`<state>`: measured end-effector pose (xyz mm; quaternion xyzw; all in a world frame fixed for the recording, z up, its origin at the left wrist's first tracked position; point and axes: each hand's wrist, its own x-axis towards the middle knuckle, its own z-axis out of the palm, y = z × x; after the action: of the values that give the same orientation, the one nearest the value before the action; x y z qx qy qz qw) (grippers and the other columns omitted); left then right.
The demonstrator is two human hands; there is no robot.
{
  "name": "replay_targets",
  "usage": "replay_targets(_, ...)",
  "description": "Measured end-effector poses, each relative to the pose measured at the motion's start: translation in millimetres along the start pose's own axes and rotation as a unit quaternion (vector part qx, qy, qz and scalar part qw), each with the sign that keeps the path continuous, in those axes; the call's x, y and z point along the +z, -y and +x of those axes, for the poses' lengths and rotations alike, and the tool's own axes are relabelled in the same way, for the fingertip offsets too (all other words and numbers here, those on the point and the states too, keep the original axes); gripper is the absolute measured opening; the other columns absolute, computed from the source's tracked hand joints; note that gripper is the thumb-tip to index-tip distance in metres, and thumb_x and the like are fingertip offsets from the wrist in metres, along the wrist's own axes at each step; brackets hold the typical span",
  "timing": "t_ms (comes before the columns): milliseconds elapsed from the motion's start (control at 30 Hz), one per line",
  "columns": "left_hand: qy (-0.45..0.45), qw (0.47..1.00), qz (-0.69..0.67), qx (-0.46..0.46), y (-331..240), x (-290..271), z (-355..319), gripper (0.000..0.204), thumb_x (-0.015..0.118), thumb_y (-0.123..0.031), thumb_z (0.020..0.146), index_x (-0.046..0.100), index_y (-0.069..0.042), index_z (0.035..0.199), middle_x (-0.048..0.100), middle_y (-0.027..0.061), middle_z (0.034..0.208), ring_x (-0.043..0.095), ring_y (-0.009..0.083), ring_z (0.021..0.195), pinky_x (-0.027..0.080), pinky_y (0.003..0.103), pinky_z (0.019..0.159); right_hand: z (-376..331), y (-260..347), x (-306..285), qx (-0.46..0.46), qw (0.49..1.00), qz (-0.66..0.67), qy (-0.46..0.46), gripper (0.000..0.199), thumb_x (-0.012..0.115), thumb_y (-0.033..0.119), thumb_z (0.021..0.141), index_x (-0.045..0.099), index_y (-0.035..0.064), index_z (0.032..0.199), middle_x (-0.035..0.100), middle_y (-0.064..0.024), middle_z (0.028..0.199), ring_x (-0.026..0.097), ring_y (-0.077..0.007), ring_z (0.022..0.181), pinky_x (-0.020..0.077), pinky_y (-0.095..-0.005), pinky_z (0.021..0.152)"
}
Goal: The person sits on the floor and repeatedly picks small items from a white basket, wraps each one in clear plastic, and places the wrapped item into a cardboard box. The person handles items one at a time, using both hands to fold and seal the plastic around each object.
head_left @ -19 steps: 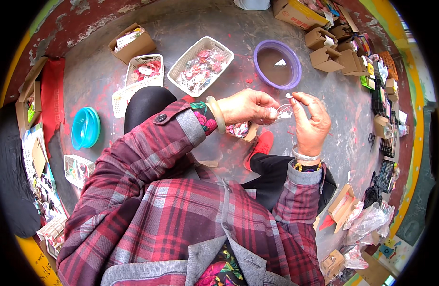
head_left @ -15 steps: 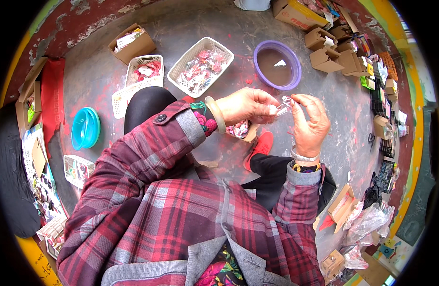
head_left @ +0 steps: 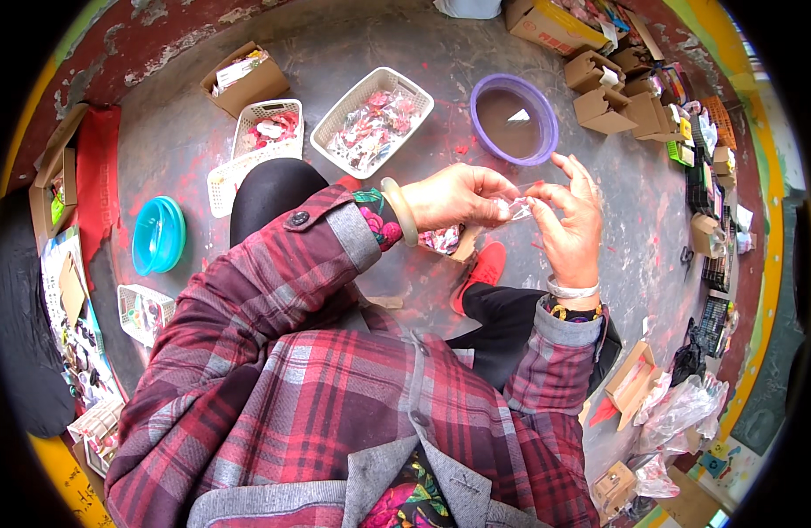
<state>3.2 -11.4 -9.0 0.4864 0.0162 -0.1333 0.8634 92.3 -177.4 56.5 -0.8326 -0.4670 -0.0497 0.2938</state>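
Note:
My left hand (head_left: 458, 198) pinches a small clear plastic bag (head_left: 518, 209) between thumb and fingers, with something whitish inside that is too small to name. From the other side, my right hand (head_left: 571, 231) grips the same bag by thumb and forefinger, its other fingers lifted and spread. Clear film shows across the right fingers. Below the left hand, partly covered by it, stands a small cardboard box (head_left: 466, 246) with pink and white pieces (head_left: 441, 239). Farther off sits a white basket (head_left: 318, 141) of clear packets (head_left: 379, 123) with red and white contents.
A purple basin (head_left: 551, 132) lies beyond my right hand. To the left are a smaller white basket (head_left: 238, 145), an open cardboard box (head_left: 263, 84) and teal basins (head_left: 159, 236). Several cartons (head_left: 603, 110) line the right wall, with clear plastic bags (head_left: 678, 418) at lower right.
My right hand has shifted its hold along the bag, its outer fingers now raised and spread. The clear film is stretched out wider between the hands. My left hand stays nearly in place.

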Motion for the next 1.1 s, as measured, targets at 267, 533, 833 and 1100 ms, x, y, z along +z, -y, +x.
replay_targets(267,0.036,0.996,0.076,-0.017,6.4,-0.3,2.7,0.030,0.060,-0.013,0.086,0.055,0.000,0.112,0.061,0.0052,0.101,0.058,0.0118,0.093,0.047,0.027,0.085,-4.8,-6.9,0.8,0.036,0.992,0.088,0.079,0.016,0.066,0.009,0.066,0.069,0.0071,0.081,0.054,-0.0181,0.118,0.040,-0.0348,0.121,0.0300,-0.0406,0.101)
replay_targets(533,0.000,0.994,0.106,-0.042,1.2,2.6,1.0,0.021,0.060,-0.017,0.086,0.061,-0.001,0.101,0.062,0.0009,0.085,0.056,0.0069,0.077,0.046,0.023,0.068,-7.6,-18.0,2.7,0.076,0.961,0.224,0.146,0.015,0.065,0.008,0.071,0.069,0.0047,0.085,0.056,-0.0178,0.116,0.046,-0.0291,0.116,0.0341,-0.0378,0.097)
replay_targets(833,-0.092,0.995,-0.028,0.016,0.1,-1.7,2.0,0.018,0.061,-0.014,0.086,0.060,-0.001,0.098,0.061,0.0026,0.086,0.056,0.0080,0.076,0.047,0.023,0.066,0.6,2.8,-0.8,0.144,0.966,0.214,-0.018,0.017,0.067,0.008,0.074,0.068,0.0050,0.090,0.056,-0.0145,0.115,0.049,-0.0266,0.112,0.0362,-0.0363,0.095)
replay_targets(1100,-0.103,0.994,-0.021,0.027,-3.3,1.1,1.4,0.018,0.059,-0.012,0.086,0.059,-0.001,0.100,0.061,0.0038,0.091,0.057,0.0091,0.081,0.049,0.024,0.072,-0.1,4.5,8.4,-0.002,0.998,0.039,-0.047,0.018,0.068,0.007,0.070,0.068,0.0076,0.088,0.057,-0.0133,0.114,0.045,-0.0306,0.115,0.0350,-0.0384,0.096)
